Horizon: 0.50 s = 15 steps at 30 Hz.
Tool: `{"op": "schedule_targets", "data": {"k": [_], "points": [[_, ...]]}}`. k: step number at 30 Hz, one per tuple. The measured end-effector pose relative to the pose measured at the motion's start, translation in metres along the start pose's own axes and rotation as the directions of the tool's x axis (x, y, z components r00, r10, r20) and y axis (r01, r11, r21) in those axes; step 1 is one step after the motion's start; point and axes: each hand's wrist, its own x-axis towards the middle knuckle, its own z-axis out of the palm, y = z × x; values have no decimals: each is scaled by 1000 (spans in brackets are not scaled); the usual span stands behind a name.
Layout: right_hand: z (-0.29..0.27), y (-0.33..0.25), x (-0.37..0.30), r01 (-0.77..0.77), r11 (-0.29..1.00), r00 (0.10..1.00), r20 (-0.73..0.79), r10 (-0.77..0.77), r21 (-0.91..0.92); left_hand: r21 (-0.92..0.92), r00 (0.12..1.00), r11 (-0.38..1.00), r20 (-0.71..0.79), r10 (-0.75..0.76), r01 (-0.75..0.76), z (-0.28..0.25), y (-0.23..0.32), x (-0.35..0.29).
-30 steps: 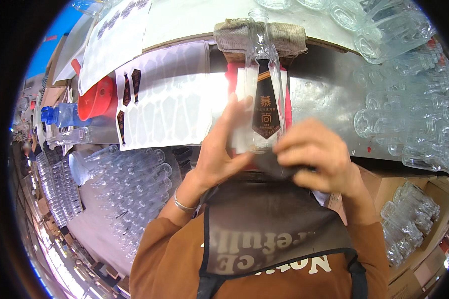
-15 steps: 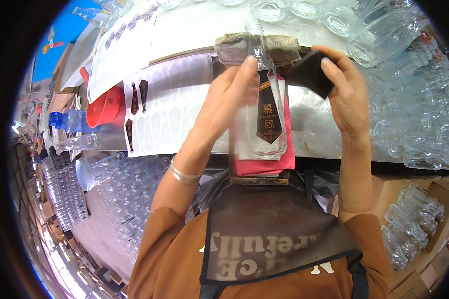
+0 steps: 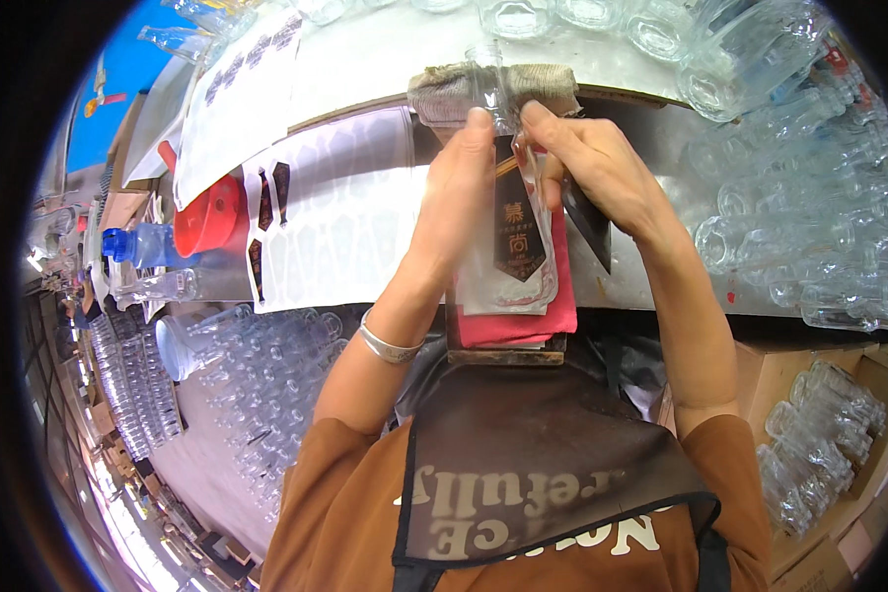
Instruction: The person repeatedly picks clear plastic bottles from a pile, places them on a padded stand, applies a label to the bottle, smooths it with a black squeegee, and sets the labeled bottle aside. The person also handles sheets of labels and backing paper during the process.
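Observation:
A clear glass bottle [image 3: 537,293] lies on its back in front of me, its neck across a rolled grey cloth [image 3: 553,87]. A dark tie-shaped label [image 3: 518,232] with orange-gold print is on its upper face. My left hand [image 3: 451,202] is closed along the bottle's left side, thumb up by the neck. In my right hand [image 3: 607,173], fingers curled, is a thin black flat piece [image 3: 588,229] hanging down beside the bottle. My right thumb and fingertips are at the bottle's right shoulder. Under the bottle is a pink cloth [image 3: 562,321] on a wooden support.
A label sheet [image 3: 340,217] with a few dark labels left lies to the left, near a red bowl [image 3: 207,219] and a blue-capped bottle [image 3: 153,247]. Many glass bottles [image 3: 819,217] crowd the right and far side. A cardboard box [image 3: 730,380] holds more bottles.
My right hand has moved left and in to the bottle's shoulder, and the black piece has turned to hang down. My left hand stays along the bottle's left side.

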Motion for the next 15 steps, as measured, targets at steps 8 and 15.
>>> {"op": "schedule_targets", "data": {"k": [8,15], "points": [[5,8,14,4,993,1000,-25,-7,-115,98,992,989,-43,118,-113,6,3,-4],[1,13,5,27,1000,997,76,-27,0,-75,998,995,5,67,-67,3,-3,-9]]}}
